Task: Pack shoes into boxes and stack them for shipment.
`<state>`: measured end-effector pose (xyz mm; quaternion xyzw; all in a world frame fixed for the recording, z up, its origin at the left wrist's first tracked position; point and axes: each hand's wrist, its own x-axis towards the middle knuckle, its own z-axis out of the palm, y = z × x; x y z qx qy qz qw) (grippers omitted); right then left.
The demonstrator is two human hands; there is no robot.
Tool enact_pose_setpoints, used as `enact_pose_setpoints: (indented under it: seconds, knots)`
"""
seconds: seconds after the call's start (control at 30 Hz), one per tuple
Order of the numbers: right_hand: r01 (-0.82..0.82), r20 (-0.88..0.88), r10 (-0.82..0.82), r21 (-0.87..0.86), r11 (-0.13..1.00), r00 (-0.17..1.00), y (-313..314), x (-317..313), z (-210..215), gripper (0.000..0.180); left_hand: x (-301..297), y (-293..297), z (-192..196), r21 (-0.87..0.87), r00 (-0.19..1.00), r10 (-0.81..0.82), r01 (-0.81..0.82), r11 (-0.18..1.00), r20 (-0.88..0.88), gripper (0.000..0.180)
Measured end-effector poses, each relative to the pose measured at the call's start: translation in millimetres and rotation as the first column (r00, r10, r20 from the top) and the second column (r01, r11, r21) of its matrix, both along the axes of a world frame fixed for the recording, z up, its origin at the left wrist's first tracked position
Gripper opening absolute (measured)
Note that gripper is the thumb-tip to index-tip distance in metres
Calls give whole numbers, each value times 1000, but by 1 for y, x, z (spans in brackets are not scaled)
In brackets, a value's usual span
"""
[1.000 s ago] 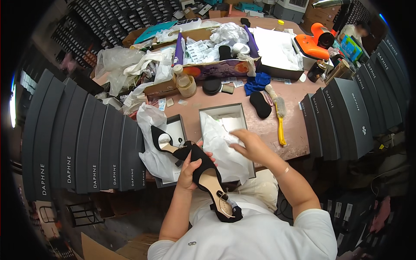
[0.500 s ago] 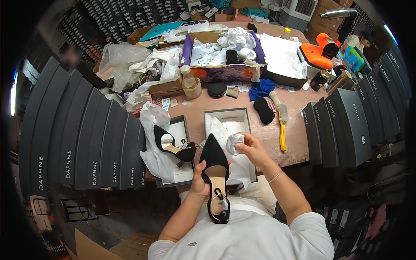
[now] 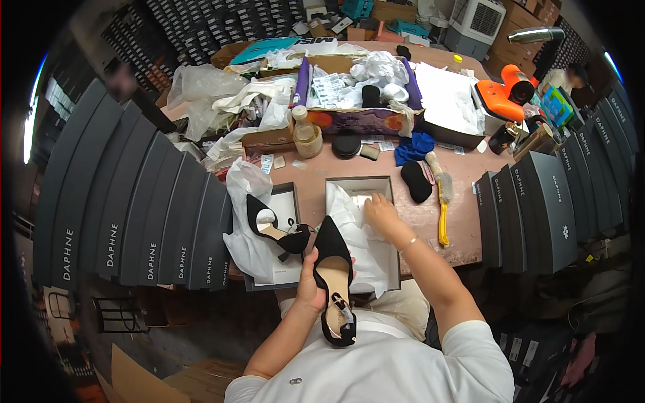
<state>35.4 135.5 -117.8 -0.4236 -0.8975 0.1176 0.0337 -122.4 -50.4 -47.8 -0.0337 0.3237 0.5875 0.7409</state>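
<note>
My left hand (image 3: 310, 285) is closed around the side of a black pointed shoe (image 3: 331, 245). The shoe's toe points away from me; its beige insole and a loose strap with clear wrapping face up. My right hand (image 3: 383, 215) is inside the open grey shoebox (image 3: 388, 195), over white tissue paper (image 3: 349, 221). Its fingers are curled downward with the tips hidden, so what they hold cannot be made out. A matching black shoe (image 3: 295, 242) lies to the left on the shoebox lid (image 3: 285, 272), with white stuffing in its toe and white tissue beside it.
Stacks of dark grey shoeboxes flank me on the left (image 3: 161, 208) and right (image 3: 544, 201). Behind are a glass bottle (image 3: 307, 138), a round black tin (image 3: 346, 145), a black pad (image 3: 416, 181), a yellow-handled brush (image 3: 443, 208), a blue cloth (image 3: 414, 148) and a purple carton (image 3: 356, 121).
My right hand has moved down into the shoebox; the crumpled white paper it held up no longer shows. The left hand still holds the shoe. The whole view has shifted slightly.
</note>
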Motion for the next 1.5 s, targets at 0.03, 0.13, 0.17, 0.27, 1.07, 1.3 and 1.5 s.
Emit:
enact_pose_setpoints:
  seconds: [0.03,0.13,0.17,0.27,1.07,1.3,1.5]
  knots:
    - [1,67,-6,73,997,998,5,-4,-10,37,3,-5,-1,-8,1000,-14,14,1000,19,69]
    - [-14,140,-7,147,989,990,14,-9,-26,26,13,-35,15,48,985,-171,169,984,36,77]
    - [-20,148,-2,142,990,989,16,-8,-28,22,16,-43,20,48,974,-223,220,974,46,75]
    - [-18,-128,44,199,980,991,6,3,-1,13,14,-49,17,-18,970,-235,234,972,-67,74]
    - [16,-595,11,40,999,803,-85,3,84,18,10,-39,2,-54,984,-63,55,997,-167,37]
    - [69,-189,-39,158,985,981,-36,21,34,18,2,-24,16,-62,984,-106,97,993,-146,56]
    - [-371,-650,357,123,921,671,-106,-11,118,31,11,-16,29,113,994,-30,41,993,-103,72]
